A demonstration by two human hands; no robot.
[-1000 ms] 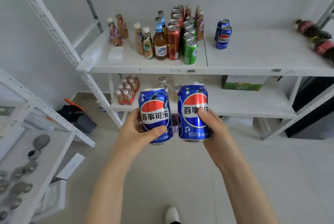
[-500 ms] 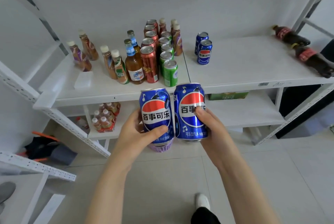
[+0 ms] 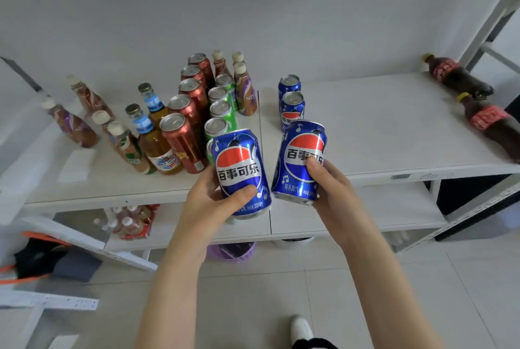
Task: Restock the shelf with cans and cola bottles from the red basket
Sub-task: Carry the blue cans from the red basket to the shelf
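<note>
My left hand grips a blue cola can just in front of the white shelf. My right hand grips a second blue cola can, tilted a little, over the shelf's front edge. Behind it two more blue cans stand in a line on the shelf. Two dark cola bottles with red labels lie at the shelf's right end. The red basket is out of sight.
Left of the blue cans stand rows of red cans, green cans, tea bottles and glass bottles. A lower shelf holds a pack of small bottles. A purple basket sits on the floor beneath.
I have stepped closer and the view has tilted down onto the shelf top. Both hands have carried their cans up and forward to the shelf edge, and the cans have drawn apart.
</note>
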